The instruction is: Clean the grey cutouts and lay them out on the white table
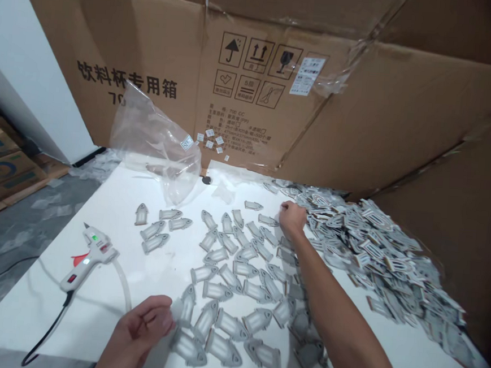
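Note:
My left hand (147, 325) is at the near edge of the white table, its fingers curled in. A small translucent piece (176, 308) shows at its fingertips, too blurred to name. Beside it lie several flat grey pointed pieces (224, 349), each with a small hole at the tip and a pale panel in the middle. My right hand (293, 217) reaches to the far side, fingers bent together, at the left edge of a large heap of the same pieces (376, 245). What its fingers hold, if anything, is hidden.
A white hot glue gun (93, 257) with a red trigger lies on the left, its black cord (49, 333) running off the near edge. Cardboard boxes (155, 41) wall the back and right. A clear plastic bag (155, 137) leans there, near small stickers (209, 144).

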